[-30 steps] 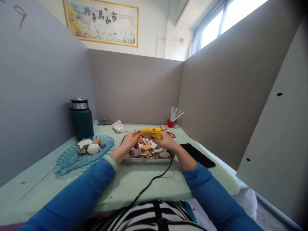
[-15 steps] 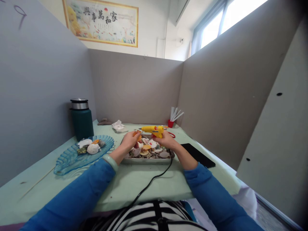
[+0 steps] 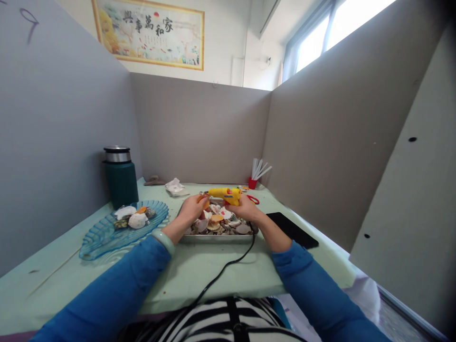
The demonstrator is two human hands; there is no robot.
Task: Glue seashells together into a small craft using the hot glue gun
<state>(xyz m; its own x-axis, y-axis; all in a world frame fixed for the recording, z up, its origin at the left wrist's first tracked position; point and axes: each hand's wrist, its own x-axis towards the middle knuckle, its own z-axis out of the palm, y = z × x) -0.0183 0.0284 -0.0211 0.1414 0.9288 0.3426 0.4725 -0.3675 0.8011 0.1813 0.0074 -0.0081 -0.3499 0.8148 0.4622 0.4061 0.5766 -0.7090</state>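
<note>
My right hand [image 3: 243, 207] is wrapped round the handle of a yellow hot glue gun [image 3: 225, 194], whose nozzle points left. A black cord [image 3: 228, 264] runs from it toward my lap. Between the fingers of my left hand [image 3: 193, 208] is an orange shell [image 3: 205, 201], partly hidden by them. The nozzle tip is right at this shell; whether they touch I cannot tell. Both hands are above a metal tray [image 3: 213, 239] heaped with loose shells [image 3: 217, 223] in white, orange and grey.
On the left, a blue glass dish [image 3: 103, 237] bears several shells, with a dark green bottle [image 3: 122, 183] behind it. A thin stick [image 3: 53, 271] lies near. At the back are crumpled white paper [image 3: 175, 186] and a red cup [image 3: 252, 183] of glue sticks; a black mat [image 3: 294, 230] lies right.
The glue gun has shifted slightly left, bringing its nozzle closer to the orange shell. My left hand stays almost where it was.
</note>
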